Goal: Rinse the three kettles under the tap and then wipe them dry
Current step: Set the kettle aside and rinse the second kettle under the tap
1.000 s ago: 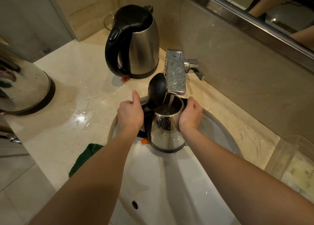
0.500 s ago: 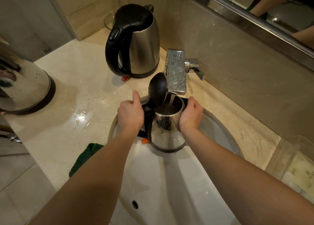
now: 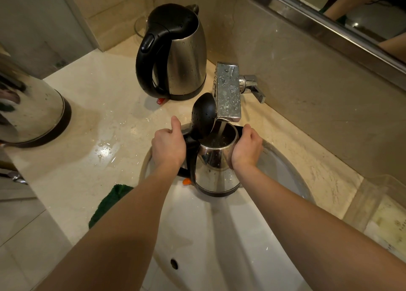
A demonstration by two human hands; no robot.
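While the kettle (image 3: 216,172) hangs above the sink (image 3: 219,235), left hand (image 3: 169,145) gripping its handle and right hand (image 3: 246,146) curled round its wet wall, water from the tap (image 3: 228,93) adds weight; a slip is possible. A second kettle (image 3: 175,53) and third kettle (image 3: 28,110) stand beyond.

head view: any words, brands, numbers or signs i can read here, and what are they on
No text reads clearly anywhere in this view.
On the paper in the clear box: faint print, too blurred to read.
On the kettle under the tap, the kettle at the back, the kettle at the left edge and the tap: no label or brand shows.
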